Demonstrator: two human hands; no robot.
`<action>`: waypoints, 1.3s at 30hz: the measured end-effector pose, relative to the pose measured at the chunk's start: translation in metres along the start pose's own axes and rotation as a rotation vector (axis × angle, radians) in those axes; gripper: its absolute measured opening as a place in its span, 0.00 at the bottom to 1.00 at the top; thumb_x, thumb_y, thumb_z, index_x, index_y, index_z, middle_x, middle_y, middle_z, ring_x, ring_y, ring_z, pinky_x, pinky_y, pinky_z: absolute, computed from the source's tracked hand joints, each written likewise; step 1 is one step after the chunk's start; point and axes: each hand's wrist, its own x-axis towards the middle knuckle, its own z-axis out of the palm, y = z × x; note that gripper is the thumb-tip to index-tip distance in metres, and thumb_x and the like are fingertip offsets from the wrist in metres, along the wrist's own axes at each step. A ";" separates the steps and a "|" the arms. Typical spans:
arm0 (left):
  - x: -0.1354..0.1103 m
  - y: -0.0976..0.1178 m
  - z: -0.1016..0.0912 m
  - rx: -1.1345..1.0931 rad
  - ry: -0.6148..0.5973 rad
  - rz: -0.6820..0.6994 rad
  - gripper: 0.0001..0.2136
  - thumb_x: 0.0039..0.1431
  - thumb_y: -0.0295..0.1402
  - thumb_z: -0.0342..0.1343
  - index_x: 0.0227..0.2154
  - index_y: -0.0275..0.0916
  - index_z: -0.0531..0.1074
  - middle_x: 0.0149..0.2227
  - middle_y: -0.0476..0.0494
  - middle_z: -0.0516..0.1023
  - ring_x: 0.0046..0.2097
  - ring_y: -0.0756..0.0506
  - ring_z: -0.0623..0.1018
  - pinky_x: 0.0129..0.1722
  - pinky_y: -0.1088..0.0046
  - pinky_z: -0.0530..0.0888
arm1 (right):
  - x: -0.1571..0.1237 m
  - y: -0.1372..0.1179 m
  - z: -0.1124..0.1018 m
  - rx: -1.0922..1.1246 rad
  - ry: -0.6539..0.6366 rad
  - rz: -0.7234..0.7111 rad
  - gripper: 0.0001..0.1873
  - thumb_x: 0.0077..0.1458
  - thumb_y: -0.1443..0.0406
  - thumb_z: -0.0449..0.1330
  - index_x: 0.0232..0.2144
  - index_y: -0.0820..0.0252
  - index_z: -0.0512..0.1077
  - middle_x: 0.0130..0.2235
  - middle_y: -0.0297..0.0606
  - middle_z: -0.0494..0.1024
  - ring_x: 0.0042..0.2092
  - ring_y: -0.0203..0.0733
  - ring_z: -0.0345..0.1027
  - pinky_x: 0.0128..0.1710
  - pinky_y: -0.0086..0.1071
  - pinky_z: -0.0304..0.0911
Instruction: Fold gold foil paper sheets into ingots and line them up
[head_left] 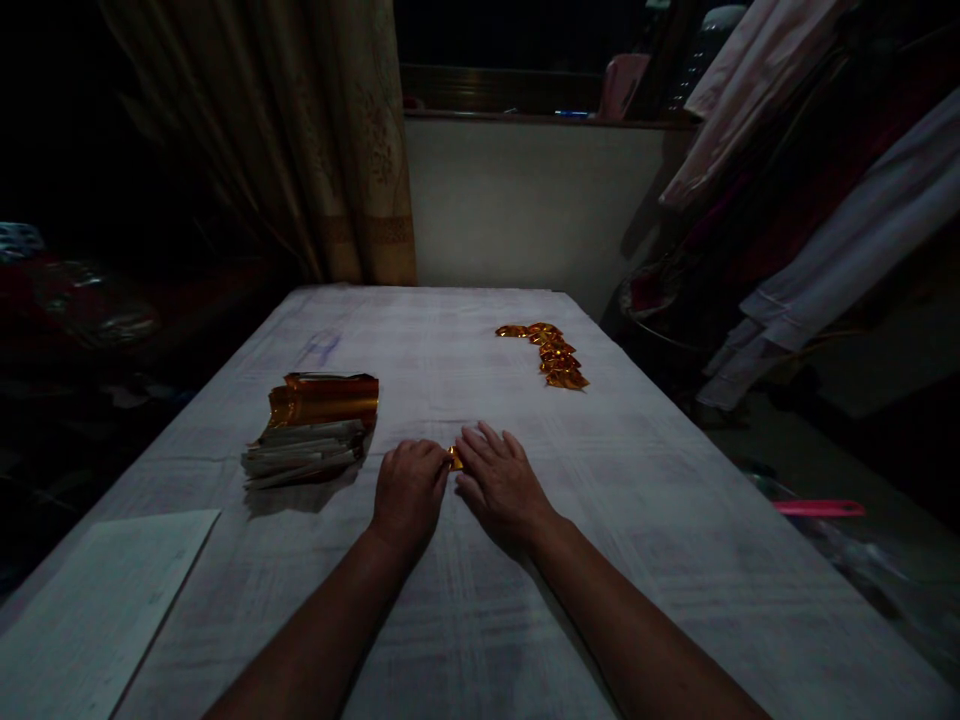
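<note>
Both of my hands rest together on the white table, near its middle. My left hand has its fingers curled down over a small gold foil piece, of which only a sliver shows. My right hand lies flat beside it, fingers stretched out and pressing on the same piece. To the left of my hands sits a stack of gold foil sheets, its top sheets curled up. A row of several folded gold foil pieces lies further back on the right.
A white sheet of paper lies at the table's near left corner. A curtain hangs behind the table and clothes hang on the right. A pink object lies low on the right, off the table.
</note>
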 end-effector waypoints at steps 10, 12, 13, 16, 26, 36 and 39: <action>-0.003 -0.007 0.000 0.005 0.036 -0.008 0.05 0.65 0.28 0.56 0.37 0.43 0.77 0.40 0.46 0.81 0.45 0.41 0.76 0.45 0.62 0.69 | -0.007 0.000 -0.008 0.000 -0.204 0.136 0.34 0.69 0.49 0.46 0.70 0.59 0.55 0.72 0.43 0.50 0.73 0.57 0.38 0.69 0.62 0.30; -0.005 -0.008 -0.002 0.018 0.039 0.001 0.06 0.66 0.29 0.55 0.37 0.43 0.77 0.41 0.45 0.82 0.45 0.40 0.76 0.45 0.60 0.70 | -0.009 0.003 -0.009 -0.010 -0.212 0.175 0.34 0.69 0.49 0.47 0.70 0.59 0.55 0.72 0.41 0.49 0.73 0.58 0.37 0.69 0.63 0.30; -0.006 -0.007 -0.002 0.026 0.039 0.010 0.07 0.66 0.29 0.55 0.37 0.43 0.78 0.42 0.44 0.82 0.45 0.40 0.77 0.46 0.59 0.70 | -0.010 0.003 -0.009 -0.012 -0.215 0.182 0.35 0.69 0.49 0.47 0.70 0.58 0.54 0.72 0.41 0.49 0.73 0.58 0.36 0.69 0.63 0.30; -0.010 -0.003 0.000 0.044 0.039 0.053 0.09 0.66 0.28 0.53 0.42 0.43 0.79 0.49 0.42 0.82 0.51 0.38 0.76 0.54 0.55 0.68 | -0.011 0.004 -0.008 -0.013 -0.219 0.183 0.36 0.69 0.47 0.46 0.70 0.58 0.54 0.73 0.40 0.48 0.73 0.57 0.36 0.69 0.62 0.31; -0.014 -0.008 0.009 0.125 -0.231 0.207 0.25 0.74 0.42 0.37 0.68 0.41 0.58 0.69 0.42 0.62 0.70 0.37 0.60 0.69 0.44 0.49 | -0.011 -0.001 -0.016 -0.025 -0.222 0.172 0.35 0.69 0.49 0.45 0.70 0.60 0.53 0.73 0.42 0.49 0.73 0.57 0.37 0.69 0.61 0.33; -0.034 -0.036 -0.018 0.235 -0.180 0.248 0.24 0.72 0.44 0.42 0.65 0.43 0.65 0.66 0.43 0.68 0.69 0.36 0.62 0.69 0.44 0.46 | -0.012 -0.003 -0.018 -0.021 -0.232 0.189 0.35 0.69 0.48 0.46 0.70 0.59 0.54 0.73 0.42 0.48 0.73 0.57 0.37 0.69 0.61 0.33; -0.024 -0.025 -0.023 0.252 -0.116 0.269 0.20 0.71 0.41 0.45 0.59 0.42 0.72 0.62 0.40 0.73 0.66 0.34 0.67 0.69 0.42 0.47 | -0.012 -0.002 -0.016 -0.026 -0.220 0.182 0.35 0.69 0.49 0.46 0.70 0.60 0.54 0.73 0.43 0.48 0.73 0.58 0.37 0.69 0.61 0.33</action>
